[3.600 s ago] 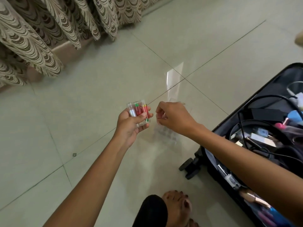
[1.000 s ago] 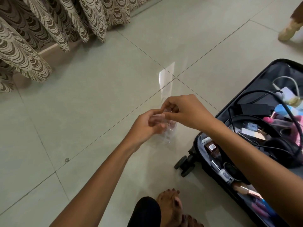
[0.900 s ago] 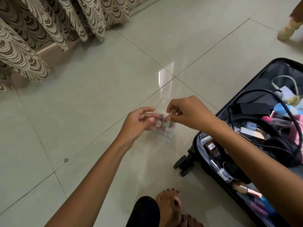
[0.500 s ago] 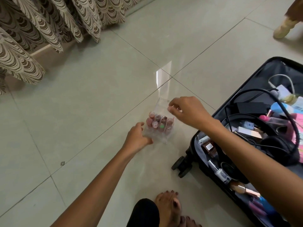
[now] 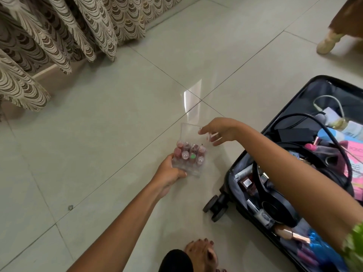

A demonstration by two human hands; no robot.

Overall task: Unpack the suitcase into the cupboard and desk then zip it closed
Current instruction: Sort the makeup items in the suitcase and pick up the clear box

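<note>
**Clear case of small tubes held low over the tiled floor beside the open suitcase**

The left hand [image 5: 170,174] grips the near edge of a small clear plastic case [image 5: 187,160], fingers curled under and thumb along its side, holding it just above or on the pale glossy tiled floor [image 5: 98,134]; which of the two cannot be told. The case stands packed with small upright tubes with pink, dark red and one green cap [image 5: 189,153], seen from above. Its transparent lid [image 5: 189,131] stands open at the far side, tilted up and away.

The right hand [image 5: 218,130] hovers over the lid's right corner, fingers loosely bent and spread. A small pale pink item shows at the fingertips, but it is blurred, so whether the hand pinches it cannot be told.

The open black wheeled suitcase [image 5: 235,193] lies on the floor to the right, near the case but apart from it, two wheels [image 5: 215,208] pointing toward the person. Inside lie black headphones [image 5: 275,203], black cables [image 5: 306,118], a white cable [image 5: 330,101], a pale bottle [image 5: 349,127], a pink box [image 5: 355,160], a rose-gold tube [image 5: 290,233] and other small cosmetics.

A brown and cream scallop-patterned curtain [image 5: 68,32] hangs at the far left. A bare foot with dark painted nails [image 5: 202,252] rests on the floor at the bottom edge.
</note>
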